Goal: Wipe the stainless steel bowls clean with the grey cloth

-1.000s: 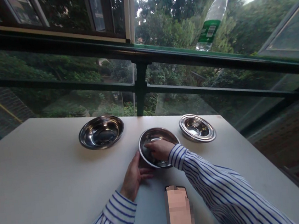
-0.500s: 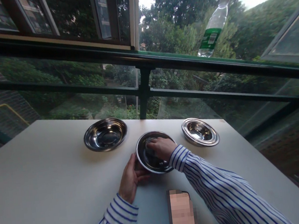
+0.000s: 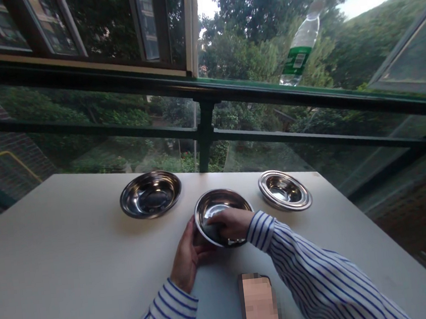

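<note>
The middle bowl (image 3: 223, 199), a round steel one, sits on the pale worktop (image 3: 75, 265), between and a little nearer the wearer than two other steel vessels. The right hand (image 3: 229, 223) reaches down inside it, knuckles up and fingers bent close together over a greyish piece (image 3: 212, 230) against the inner surface; whether they pinch that piece or only press on it, I cannot tell. Half a second ago this hand was higher up in the bowl, by the far left part of the wall; now it has come down nearer the wearer, and more of the shiny far wall shows above it

The left hand (image 3: 187, 256) has hardly changed place. It is spread, thumb apart from the fingers, the thumb up along the bowl's left outer side and the fingers low around the near side, partly hidden beneath the rim

The wide bowl (image 3: 150, 195) to the left and the stacked-looking rimmed bowl (image 3: 285, 191) to the right lie where they were, neither touched. A phone (image 3: 259, 304), its screen blurred out, lies nearer the wearer, below the middle bowl in view. Past the worktop, a clear bottle with a green label (image 3: 297, 59) is seen at the dark green rail (image 3: 144, 87), slightly lower in view than before
</note>
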`<action>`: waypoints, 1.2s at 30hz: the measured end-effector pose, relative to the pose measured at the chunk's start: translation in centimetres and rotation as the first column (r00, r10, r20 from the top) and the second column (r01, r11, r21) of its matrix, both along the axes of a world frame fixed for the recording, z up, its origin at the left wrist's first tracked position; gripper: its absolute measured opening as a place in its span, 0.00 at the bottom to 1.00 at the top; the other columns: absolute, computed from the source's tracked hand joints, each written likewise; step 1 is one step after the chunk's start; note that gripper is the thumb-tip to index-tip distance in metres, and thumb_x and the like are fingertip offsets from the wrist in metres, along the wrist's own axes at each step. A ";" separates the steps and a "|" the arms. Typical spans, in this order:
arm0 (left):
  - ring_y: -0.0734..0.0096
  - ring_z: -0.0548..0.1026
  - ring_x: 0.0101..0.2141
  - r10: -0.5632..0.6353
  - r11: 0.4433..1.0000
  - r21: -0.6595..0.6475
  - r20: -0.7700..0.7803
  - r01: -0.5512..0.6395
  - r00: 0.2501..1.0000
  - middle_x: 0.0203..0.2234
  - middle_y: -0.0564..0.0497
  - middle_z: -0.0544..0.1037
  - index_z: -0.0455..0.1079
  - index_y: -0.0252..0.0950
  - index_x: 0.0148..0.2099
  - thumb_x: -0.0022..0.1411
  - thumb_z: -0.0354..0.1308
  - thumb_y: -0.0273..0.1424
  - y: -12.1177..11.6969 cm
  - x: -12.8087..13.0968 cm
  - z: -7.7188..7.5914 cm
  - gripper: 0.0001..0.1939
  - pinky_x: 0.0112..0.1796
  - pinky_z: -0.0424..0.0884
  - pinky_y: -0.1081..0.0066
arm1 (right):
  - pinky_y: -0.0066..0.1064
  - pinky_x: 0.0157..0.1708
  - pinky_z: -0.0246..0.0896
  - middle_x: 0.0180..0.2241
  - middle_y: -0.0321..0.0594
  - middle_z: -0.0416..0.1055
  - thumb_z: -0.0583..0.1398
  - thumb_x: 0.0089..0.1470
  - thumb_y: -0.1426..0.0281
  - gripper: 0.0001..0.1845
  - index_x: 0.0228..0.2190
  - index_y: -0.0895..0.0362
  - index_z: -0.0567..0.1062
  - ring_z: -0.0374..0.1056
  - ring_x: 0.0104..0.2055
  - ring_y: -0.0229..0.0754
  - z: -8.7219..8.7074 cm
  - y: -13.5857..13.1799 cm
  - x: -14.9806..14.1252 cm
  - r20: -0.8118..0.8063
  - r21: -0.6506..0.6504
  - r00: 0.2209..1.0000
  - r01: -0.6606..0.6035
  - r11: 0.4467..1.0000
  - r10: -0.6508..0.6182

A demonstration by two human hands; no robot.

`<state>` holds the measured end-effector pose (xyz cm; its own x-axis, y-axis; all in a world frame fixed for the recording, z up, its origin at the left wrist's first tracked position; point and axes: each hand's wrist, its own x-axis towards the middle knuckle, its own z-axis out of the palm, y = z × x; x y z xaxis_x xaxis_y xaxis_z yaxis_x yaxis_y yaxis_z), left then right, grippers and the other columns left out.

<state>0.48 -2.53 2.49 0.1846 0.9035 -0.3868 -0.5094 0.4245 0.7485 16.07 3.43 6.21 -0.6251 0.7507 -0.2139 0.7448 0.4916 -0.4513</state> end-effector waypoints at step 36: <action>0.66 0.77 0.33 0.052 0.993 0.110 -0.149 -0.036 0.987 0.38 0.43 0.77 0.65 0.31 0.49 0.59 0.51 0.33 -0.2 -0.3 -1.1 0.16 0.33 0.74 0.67 | 0.44 0.48 0.58 0.38 0.45 0.73 0.61 0.45 0.64 0.17 0.38 0.59 0.71 0.68 0.43 0.48 -5.5 -10.9 13.0 -0.670 -0.408 0.424 0.475 0.779 -0.610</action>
<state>0.15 -2.70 1.38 0.0902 0.9469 -0.3085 -0.4036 0.3180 0.8579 29.08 -7.51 0.73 -0.0729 0.9971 -0.0206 0.2015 -0.0055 -0.9795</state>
